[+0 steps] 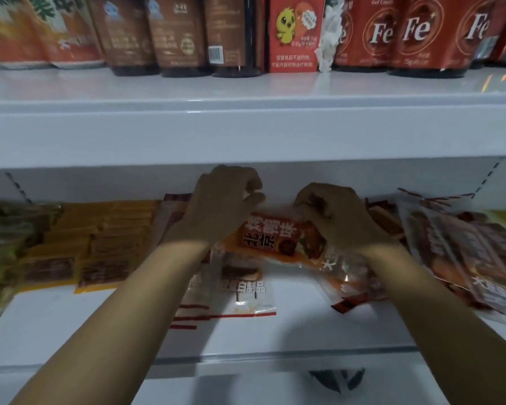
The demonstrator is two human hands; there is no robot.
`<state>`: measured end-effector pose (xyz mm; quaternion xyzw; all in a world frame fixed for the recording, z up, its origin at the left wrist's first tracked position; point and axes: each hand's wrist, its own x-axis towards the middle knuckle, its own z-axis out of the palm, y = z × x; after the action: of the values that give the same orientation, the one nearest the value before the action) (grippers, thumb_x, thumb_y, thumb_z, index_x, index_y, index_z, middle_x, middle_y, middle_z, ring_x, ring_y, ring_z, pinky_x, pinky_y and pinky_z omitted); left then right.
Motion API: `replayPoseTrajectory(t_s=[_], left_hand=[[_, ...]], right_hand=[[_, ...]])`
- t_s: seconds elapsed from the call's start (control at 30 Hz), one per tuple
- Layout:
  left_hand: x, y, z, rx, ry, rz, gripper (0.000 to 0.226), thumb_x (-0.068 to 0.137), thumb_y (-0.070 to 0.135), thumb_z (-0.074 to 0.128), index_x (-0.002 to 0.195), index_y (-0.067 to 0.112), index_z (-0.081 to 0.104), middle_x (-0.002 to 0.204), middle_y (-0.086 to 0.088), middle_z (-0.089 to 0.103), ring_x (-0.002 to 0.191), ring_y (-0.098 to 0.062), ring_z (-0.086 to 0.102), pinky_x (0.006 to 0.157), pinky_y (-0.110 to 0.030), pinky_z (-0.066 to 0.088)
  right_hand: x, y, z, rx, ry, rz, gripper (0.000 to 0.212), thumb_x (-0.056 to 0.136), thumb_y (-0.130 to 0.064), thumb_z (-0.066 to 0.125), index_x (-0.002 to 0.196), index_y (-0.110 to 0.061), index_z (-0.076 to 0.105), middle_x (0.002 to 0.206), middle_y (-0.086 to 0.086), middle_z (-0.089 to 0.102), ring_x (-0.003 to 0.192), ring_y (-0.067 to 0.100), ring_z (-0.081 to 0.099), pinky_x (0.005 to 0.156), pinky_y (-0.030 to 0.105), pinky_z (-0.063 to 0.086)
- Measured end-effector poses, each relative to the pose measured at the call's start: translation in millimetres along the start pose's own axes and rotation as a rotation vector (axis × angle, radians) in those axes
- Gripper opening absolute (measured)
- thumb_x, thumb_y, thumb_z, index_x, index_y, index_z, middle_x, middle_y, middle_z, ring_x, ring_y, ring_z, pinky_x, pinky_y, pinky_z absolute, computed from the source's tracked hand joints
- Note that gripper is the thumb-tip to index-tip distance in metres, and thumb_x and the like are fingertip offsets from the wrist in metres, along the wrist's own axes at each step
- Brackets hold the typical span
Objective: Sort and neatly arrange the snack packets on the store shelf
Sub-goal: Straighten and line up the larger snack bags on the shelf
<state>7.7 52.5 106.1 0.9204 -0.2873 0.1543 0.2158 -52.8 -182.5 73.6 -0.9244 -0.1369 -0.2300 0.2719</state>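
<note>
An orange snack packet [270, 236] with large white characters lies tilted in the middle of the lower white shelf [70, 325]. My right hand [338, 216] grips its far right end with fingers curled. My left hand [221, 204] hovers over the packet's left end, fingers bent and apart, holding nothing that I can see. Under the orange packet lies a white and clear packet [240, 290] with red stripes. More orange and clear packets [351, 276] spread beneath my right wrist.
Yellow-orange packets [100, 238] lie in neat rows at the left, green ones [3, 247] at the far left. Reddish-brown packets [462, 252] are piled at the right. The upper shelf [246, 133] holds brown pouches [173, 33] and red Fe pouches [421, 33].
</note>
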Motion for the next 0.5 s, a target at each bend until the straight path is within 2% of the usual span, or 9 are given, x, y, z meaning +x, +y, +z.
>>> replayPoseTrajectory(t_s=[0.07,0.13,0.2,0.27,0.33,0.4,0.47,0.5], left_hand=[[-11,-26,-2,-0.013,0.186,-0.092,0.034,0.09,0.058,0.057,0.114,0.035,0.063,0.115,0.003,0.068,0.114,-0.024,0.061,0.1,-0.045,0.048],[-27,-45,0,-0.125,0.367,-0.197,0.051,0.092,0.059,0.053,0.133,0.029,0.054,0.131,-0.005,0.059,0.125,-0.03,0.054,0.102,-0.047,0.046],[-42,-50,6,-0.398,0.311,-0.367,0.07,0.092,0.059,0.062,0.148,0.025,0.039,0.14,-0.007,0.052,0.124,-0.026,0.055,0.101,-0.047,0.048],[-49,-52,12,-0.701,0.222,-0.51,0.078,0.083,0.061,0.073,0.147,0.032,0.038,0.131,-0.001,0.061,0.112,-0.021,0.065,0.093,-0.046,0.054],[-52,-58,12,-0.962,0.276,-0.587,0.072,0.073,0.052,0.082,0.134,0.028,0.053,0.113,-0.004,0.07,0.1,-0.026,0.07,0.082,-0.045,0.057],[-55,-62,15,-1.124,0.289,-0.548,0.041,0.078,0.03,0.082,0.111,0.011,0.066,0.096,-0.012,0.074,0.087,-0.035,0.071,0.072,-0.046,0.055],[-60,-57,17,-1.116,0.233,-0.474,0.016,0.086,0.007,0.075,0.099,0.003,0.065,0.088,-0.012,0.074,0.076,-0.032,0.071,0.063,-0.044,0.055],[-60,-50,18,-1.053,0.204,-0.464,0.021,0.089,0.0,0.072,0.106,0.008,0.063,0.088,-0.007,0.073,0.072,-0.023,0.074,0.059,-0.038,0.058]], right_hand=[[-10,1,8,0.119,0.056,0.106,0.014,0.095,-0.011,0.067,0.089,-0.023,0.066,0.081,-0.007,0.068,0.078,0.006,0.063,0.071,0.024,0.048],[-19,1,23,0.199,0.11,0.178,0.018,0.094,-0.01,0.069,0.086,-0.025,0.064,0.078,-0.008,0.067,0.074,0.005,0.062,0.07,0.027,0.048],[-24,0,39,0.253,0.154,0.217,0.02,0.094,-0.01,0.069,0.087,-0.028,0.065,0.079,-0.016,0.068,0.076,-0.002,0.062,0.071,0.024,0.049],[-27,-2,51,0.258,0.164,0.249,0.016,0.096,-0.011,0.068,0.096,-0.027,0.069,0.089,-0.017,0.071,0.085,-0.003,0.065,0.077,0.021,0.05],[-29,-6,61,0.254,0.21,0.271,0.009,0.096,-0.012,0.068,0.102,-0.017,0.073,0.096,-0.008,0.075,0.088,-0.003,0.067,0.078,0.017,0.051],[-30,-12,69,0.32,0.272,0.339,0.007,0.095,-0.011,0.068,0.1,-0.012,0.074,0.094,0.001,0.076,0.086,0.006,0.07,0.074,0.023,0.053],[-30,-15,79,0.384,0.294,0.438,0.006,0.095,-0.016,0.069,0.098,-0.012,0.072,0.091,0.003,0.075,0.085,0.014,0.071,0.072,0.031,0.054],[-29,-16,81,0.391,0.291,0.471,0.011,0.093,-0.024,0.069,0.097,-0.014,0.071,0.09,0.003,0.075,0.084,0.016,0.071,0.072,0.033,0.055]])
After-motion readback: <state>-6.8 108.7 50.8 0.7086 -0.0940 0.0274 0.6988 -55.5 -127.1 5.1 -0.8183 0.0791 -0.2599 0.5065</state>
